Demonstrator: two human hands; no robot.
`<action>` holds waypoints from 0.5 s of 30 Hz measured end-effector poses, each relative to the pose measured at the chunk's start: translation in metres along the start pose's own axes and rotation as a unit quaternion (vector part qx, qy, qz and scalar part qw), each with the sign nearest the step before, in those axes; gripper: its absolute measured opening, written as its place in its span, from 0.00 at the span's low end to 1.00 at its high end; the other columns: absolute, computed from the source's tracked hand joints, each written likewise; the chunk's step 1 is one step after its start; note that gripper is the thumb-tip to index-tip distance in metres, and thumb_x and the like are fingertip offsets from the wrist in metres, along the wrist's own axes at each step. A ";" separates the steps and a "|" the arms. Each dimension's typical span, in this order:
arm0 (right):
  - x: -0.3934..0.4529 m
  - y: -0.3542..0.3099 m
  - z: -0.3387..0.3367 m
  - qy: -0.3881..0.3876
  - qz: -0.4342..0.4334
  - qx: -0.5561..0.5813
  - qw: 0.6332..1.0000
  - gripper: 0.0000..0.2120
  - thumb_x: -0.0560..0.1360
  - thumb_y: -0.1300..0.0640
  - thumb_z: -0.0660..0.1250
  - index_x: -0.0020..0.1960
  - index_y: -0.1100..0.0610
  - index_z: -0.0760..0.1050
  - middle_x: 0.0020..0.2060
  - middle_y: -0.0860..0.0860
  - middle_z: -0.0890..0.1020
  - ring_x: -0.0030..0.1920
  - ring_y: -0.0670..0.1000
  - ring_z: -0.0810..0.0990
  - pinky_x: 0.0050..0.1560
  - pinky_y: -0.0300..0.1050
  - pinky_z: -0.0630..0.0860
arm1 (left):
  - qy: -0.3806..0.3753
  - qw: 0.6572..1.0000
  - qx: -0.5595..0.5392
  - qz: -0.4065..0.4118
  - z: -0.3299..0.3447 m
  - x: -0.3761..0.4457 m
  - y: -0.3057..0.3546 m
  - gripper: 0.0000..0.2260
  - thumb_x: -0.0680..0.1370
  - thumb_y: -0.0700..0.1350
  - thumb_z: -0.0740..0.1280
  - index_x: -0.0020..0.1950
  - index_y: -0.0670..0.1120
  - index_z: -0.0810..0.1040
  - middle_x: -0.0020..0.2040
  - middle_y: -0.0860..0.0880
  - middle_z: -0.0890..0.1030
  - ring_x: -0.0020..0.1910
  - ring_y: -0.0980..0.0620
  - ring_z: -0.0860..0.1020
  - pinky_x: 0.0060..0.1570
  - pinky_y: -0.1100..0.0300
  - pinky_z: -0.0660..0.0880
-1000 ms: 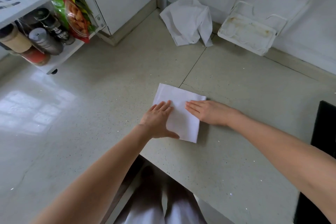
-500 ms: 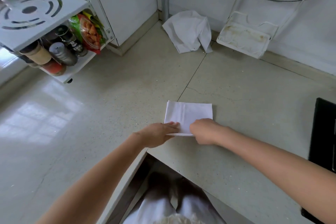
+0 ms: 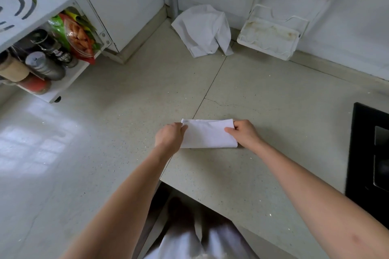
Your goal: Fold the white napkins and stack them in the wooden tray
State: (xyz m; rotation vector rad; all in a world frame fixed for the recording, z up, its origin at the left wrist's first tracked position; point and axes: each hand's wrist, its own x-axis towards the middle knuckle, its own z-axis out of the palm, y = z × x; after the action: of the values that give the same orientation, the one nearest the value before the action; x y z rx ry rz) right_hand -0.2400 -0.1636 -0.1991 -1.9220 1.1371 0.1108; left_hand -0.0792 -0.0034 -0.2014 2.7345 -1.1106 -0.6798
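A white napkin (image 3: pixel 208 133) lies folded into a narrow rectangle on the pale speckled counter (image 3: pixel 263 111). My left hand (image 3: pixel 170 136) pinches its left end near the far corner. My right hand (image 3: pixel 244 132) grips its right end, thumb on top. A second white napkin (image 3: pixel 203 29) lies crumpled at the back of the counter by the wall corner. No wooden tray is in view.
A white wire rack with a stained drip tray (image 3: pixel 269 41) stands at the back right. A black hob (image 3: pixel 370 160) fills the right edge. A white shelf unit (image 3: pixel 42 48) with spice bottles and snack bags stands at the left. The counter's front edge runs just below the napkin.
The napkin has gone from a wide flat rectangle under both flat hands to a narrower folded strip. Both hands moved to its ends and now pinch it.
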 end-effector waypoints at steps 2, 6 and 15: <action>-0.001 0.004 0.003 0.022 -0.002 -0.009 1.000 0.20 0.74 0.60 0.66 0.30 0.55 0.58 0.26 0.49 0.62 0.29 0.49 0.59 0.30 0.44 0.54 | 0.009 1.000 0.017 -0.005 0.002 0.003 0.003 0.20 0.84 0.52 0.49 0.62 0.43 0.75 0.51 0.42 0.80 0.49 0.42 0.78 0.39 0.56 0.69; -0.003 0.010 0.010 0.062 -0.013 -0.053 0.997 0.15 0.76 0.60 0.65 0.34 0.56 0.62 0.26 0.48 0.67 0.32 0.53 0.66 0.31 0.45 0.59 | 0.029 0.999 -0.007 -0.013 0.005 0.005 0.006 0.19 0.84 0.53 0.51 0.65 0.46 0.75 0.52 0.40 0.81 0.49 0.40 0.79 0.40 0.56 0.70; -0.001 0.006 0.015 0.081 -0.012 -0.114 0.990 0.07 0.80 0.58 0.60 0.45 0.57 0.65 0.49 0.61 0.80 0.51 0.60 0.77 0.42 0.45 0.66 | 0.051 0.996 -0.019 -0.072 0.013 0.015 0.009 0.19 0.83 0.54 0.55 0.63 0.44 0.77 0.52 0.40 0.81 0.51 0.39 0.79 0.39 0.53 0.70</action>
State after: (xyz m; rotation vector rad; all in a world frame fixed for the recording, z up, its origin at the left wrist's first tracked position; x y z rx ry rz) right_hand -0.2401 -0.1539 -0.2115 -2.1792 1.2519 0.0735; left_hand -0.0814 -0.0194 -0.2162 2.8026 -0.8762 -0.5651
